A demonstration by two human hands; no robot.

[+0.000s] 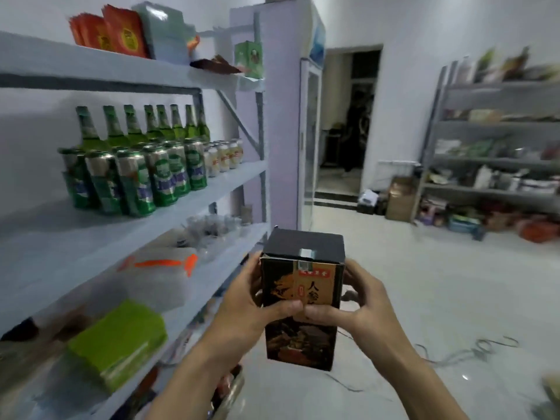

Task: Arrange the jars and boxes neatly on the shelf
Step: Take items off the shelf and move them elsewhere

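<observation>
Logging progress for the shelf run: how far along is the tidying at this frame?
Done: green cans and green bottles stand in rows on the middle shelf. In hand: left hand and right hand grip a dark box, upright, off the shelf. Left: place that box; the lime-green box and plastic bags lie loose lower down.

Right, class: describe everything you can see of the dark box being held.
The box is a tall, upright cardboard carton, dark brown and black with an orange label panel bearing Chinese characters. Its plain dark top flap is shut, with a small seal strip over the front edge. Held in mid-air beside the shelf, left hand and right hand grip its sides, thumbs meeting on the front.
</observation>
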